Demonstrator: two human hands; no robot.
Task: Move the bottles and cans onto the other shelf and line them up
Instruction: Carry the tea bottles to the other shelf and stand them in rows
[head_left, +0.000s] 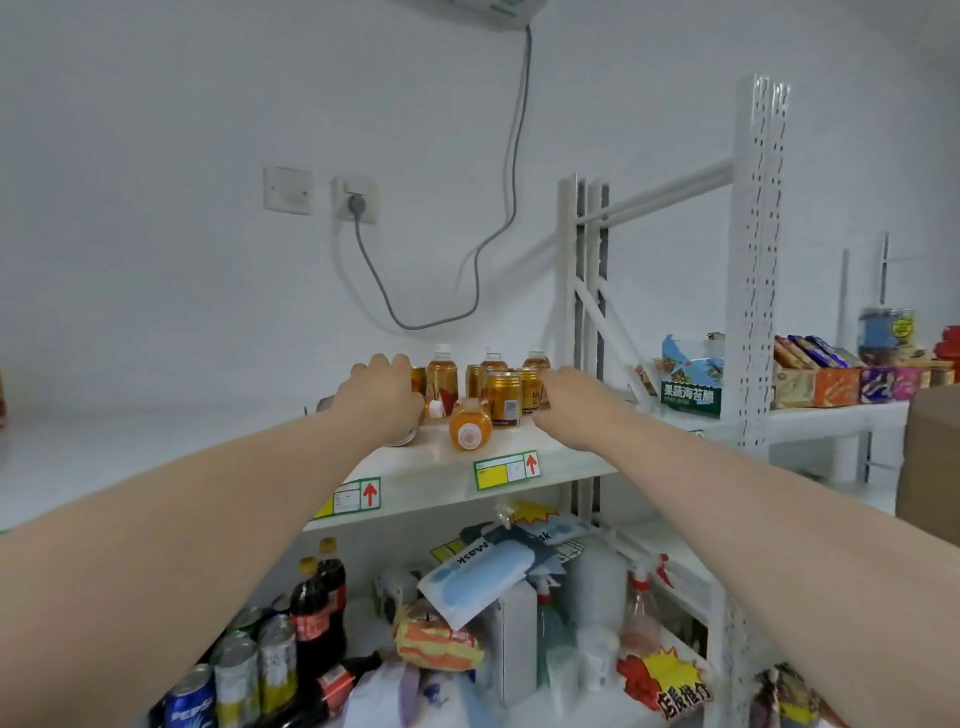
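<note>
Both hands are stretched over the upper shelf (457, 470). The left hand (382, 395) is curled over a can (405, 435), apparently gripping it. The right hand (574, 397) is laid beside the cans (504, 397); its grip cannot be told. One bottle (470, 430) is lying near the shelf's front edge.

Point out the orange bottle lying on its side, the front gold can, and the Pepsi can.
Orange bottle (470, 428), head view: on its body, above the white cap.
Front gold can (503, 397), head view: on its label.
Pepsi can (189, 699), head view: on its blue side.
</note>
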